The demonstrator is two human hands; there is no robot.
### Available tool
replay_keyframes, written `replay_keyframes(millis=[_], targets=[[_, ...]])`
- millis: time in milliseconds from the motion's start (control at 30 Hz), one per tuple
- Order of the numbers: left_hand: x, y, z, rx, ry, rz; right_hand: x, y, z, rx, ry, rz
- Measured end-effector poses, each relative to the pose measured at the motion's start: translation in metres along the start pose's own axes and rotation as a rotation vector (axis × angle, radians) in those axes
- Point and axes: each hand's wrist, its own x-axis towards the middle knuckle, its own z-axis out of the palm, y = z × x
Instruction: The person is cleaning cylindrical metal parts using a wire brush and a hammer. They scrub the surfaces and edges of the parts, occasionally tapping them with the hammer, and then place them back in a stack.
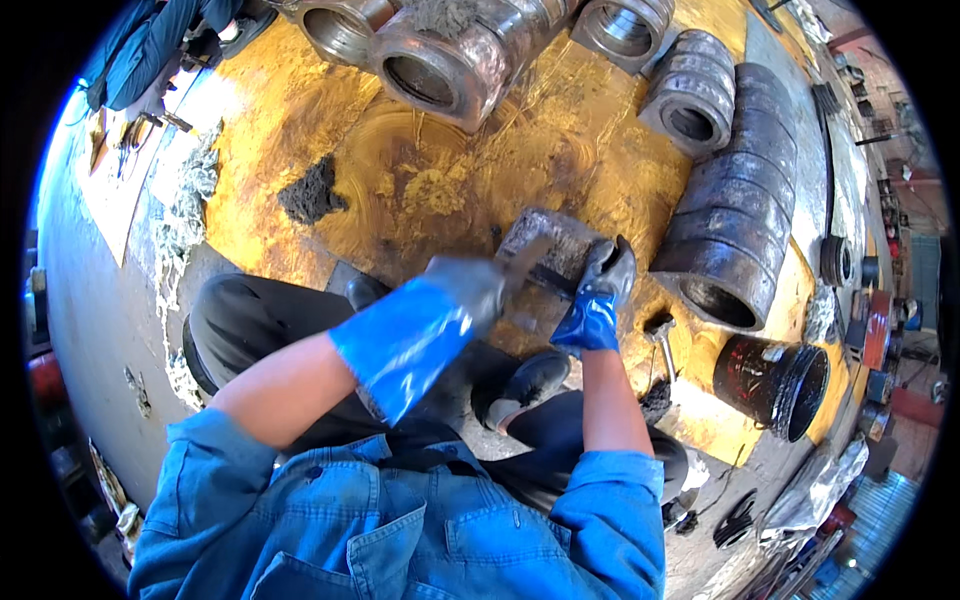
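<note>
My left hand, in a blue glove with dark grey fingers, is blurred. It is closed on a brown, strip-like tool whose exact kind the blur hides. The tool is over a grey metal block with a flat, worn top, lying on the yellow-brown floor sheet in front of my feet. My right hand, gloved the same way, grips the block's right end with curled fingers. Part of the block's near side is hidden by the tool and my gloves.
Large metal cylinders lie at the right, and more hollow castings at the far side. A black bucket lies tipped near a hammer. Dark sludge sits on the stained sheet. Another person's legs show far left.
</note>
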Motion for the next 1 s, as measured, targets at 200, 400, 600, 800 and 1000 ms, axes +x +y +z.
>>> replay_keyframes(millis=[200,400,600,800,1000], targets=[[0.005,0.015,-0.008,0.035,0.01,0.015,0.008,0.018,0.003,0.009,0.036,-0.033],[0.022,0.007,-0.005,0.015,0.003,0.051,0.0,0.028,-0.001,-0.046,0.008,-0.037],[-0.019,-0.005,-0.004,-0.072,-0.05,-0.079,-0.001,0.002,0.0,-0.025,0.035,-0.071],[-0.013,-0.023,0.01,-0.1,-0.048,0.004,0.002,0.011,-0.007,-0.053,0.045,-0.036],[-0.003,-0.029,0.003,-0.354,0.052,-0.03,0.0,0.015,-0.001,-0.031,0.075,-0.078]])
